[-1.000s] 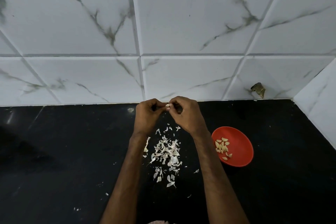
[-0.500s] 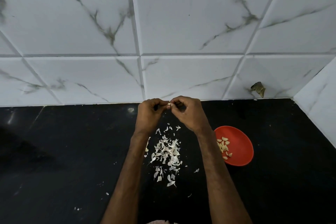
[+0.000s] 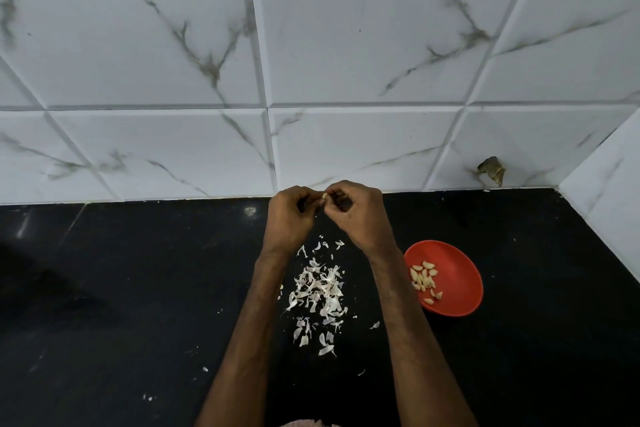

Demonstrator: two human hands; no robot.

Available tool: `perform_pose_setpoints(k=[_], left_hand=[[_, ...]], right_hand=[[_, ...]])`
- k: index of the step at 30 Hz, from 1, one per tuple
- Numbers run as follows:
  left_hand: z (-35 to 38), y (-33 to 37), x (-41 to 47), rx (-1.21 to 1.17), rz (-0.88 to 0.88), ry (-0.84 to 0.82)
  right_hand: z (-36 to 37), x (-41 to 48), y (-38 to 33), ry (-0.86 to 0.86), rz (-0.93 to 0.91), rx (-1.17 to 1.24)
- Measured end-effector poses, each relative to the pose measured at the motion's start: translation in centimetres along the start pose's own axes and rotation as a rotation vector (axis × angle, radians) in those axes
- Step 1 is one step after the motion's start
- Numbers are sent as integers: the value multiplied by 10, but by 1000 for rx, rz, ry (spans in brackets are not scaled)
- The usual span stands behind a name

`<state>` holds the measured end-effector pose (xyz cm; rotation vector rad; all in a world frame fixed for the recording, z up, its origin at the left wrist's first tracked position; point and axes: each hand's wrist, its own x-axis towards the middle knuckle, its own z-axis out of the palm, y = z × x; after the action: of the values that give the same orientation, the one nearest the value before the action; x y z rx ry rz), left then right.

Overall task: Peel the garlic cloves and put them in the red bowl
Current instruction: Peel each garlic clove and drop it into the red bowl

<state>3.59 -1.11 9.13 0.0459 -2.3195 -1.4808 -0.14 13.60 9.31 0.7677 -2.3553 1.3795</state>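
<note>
A small pale garlic clove point(image 3: 324, 196) is pinched between the fingertips of both hands, held above the black counter near the wall. My left hand point(image 3: 289, 218) has its fingers curled round the clove from the left. My right hand point(image 3: 356, 213) pinches it from the right. The red bowl point(image 3: 457, 274) sits on the counter to the right of my right forearm, with several peeled cloves point(image 3: 424, 279) lying in it. A heap of white garlic skins point(image 3: 318, 291) lies on the counter between my forearms.
The black counter point(image 3: 138, 288) meets a white marbled tile wall point(image 3: 311, 62) at the back and another tiled wall point(image 3: 609, 191) at the right. A chipped hole point(image 3: 491, 170) shows low in the back tiles. Stray skin flakes point(image 3: 149, 397) lie at the left front.
Both hands stay together at the same spot, with only slight finger movement on the clove. The bowl and the skins have not moved.
</note>
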Motion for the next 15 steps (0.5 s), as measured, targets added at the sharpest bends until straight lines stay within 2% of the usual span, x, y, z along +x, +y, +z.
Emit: perform_pose_setpoints(k=[15], left_hand=[[6,-8,0,-326,-106,-17]], right_hand=[[10,-4,0,135,114,134]])
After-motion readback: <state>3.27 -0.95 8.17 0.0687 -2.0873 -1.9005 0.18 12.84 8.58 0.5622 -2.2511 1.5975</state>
